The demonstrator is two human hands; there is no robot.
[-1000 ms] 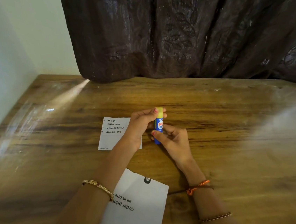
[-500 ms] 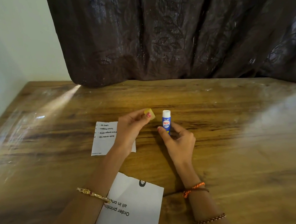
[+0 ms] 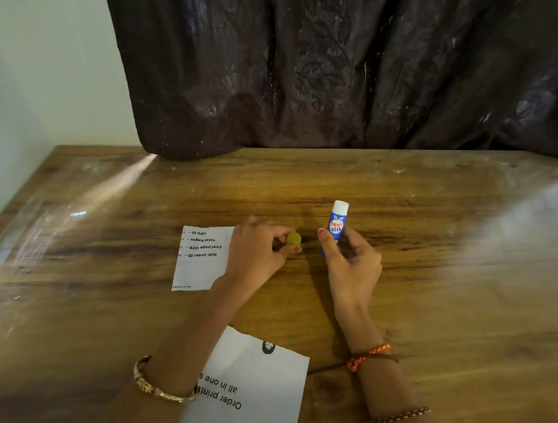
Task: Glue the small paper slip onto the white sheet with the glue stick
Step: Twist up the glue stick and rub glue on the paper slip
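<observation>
At far left we see a pale wall [image 3: 28, 57] meeting the wooden desk [image 3: 434, 296], its near-left surface streaked with glare. Moving right, the small slip [image 3: 200, 258] lies flat on the desk, printed lines facing away from us, its right edge hidden under the left hand [image 3: 259, 250]. That hand, a gold bangle [image 3: 162, 388] on its wrist, has its fingers curled and pinches the yellow cap [image 3: 293, 239] between thumb and fingertip, low over the desk; whether the cap touches the wood we cannot tell. Below, at the near edge, the white sheet [image 3: 261, 399] lies flat with upside-down black print, partly covered by the left forearm and well apart from the slip. Just right of the cap, the right hand [image 3: 350, 270] grips the glue stick [image 3: 336, 226] around its lower half and holds it upright, uncapped, white tip upward, blue label toward us. An orange thread [image 3: 367, 355] and a beaded bracelet [image 3: 400, 415] circle the right wrist. Behind everything a dark, shiny curtain [image 3: 338, 62] hangs down to the desk's far edge.
</observation>
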